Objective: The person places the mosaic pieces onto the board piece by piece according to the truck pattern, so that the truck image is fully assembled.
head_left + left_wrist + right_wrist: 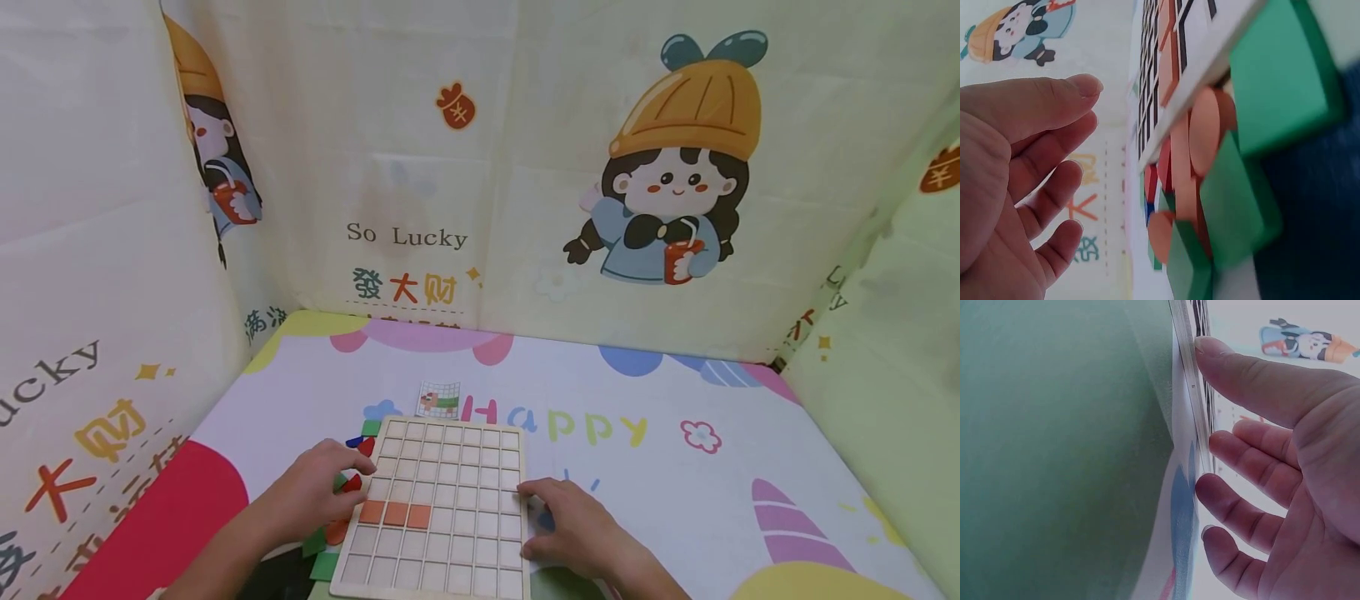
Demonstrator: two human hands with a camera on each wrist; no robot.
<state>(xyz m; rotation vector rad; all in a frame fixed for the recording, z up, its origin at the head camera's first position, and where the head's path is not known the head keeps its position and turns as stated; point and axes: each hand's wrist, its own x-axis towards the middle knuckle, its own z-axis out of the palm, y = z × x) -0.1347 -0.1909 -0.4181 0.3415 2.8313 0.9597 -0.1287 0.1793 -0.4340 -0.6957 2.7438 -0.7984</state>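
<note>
A pale wooden grid board (462, 497) lies on the table in front of me. Three orange square tiles (395, 514) sit side by side in one of its rows, starting from the left edge. My left hand (318, 483) hovers beside the left edge, fingers loosely bent and holding nothing in the left wrist view. On the other side, my right hand (570, 529) has its thumb and fingertips at the board's right edge, the fingers relaxed. Loose pieces lie along the left edge: green blocks (1288, 75), orange round pieces (1204, 130), and red and blue ones, partly hidden under my left hand.
Behind the board's top edge lies a small picture card (438, 401) showing a coloured grid pattern. The tabletop cover (637, 475) is printed with letters and shapes. Patterned cloth walls (525, 208) stand at the back and both sides.
</note>
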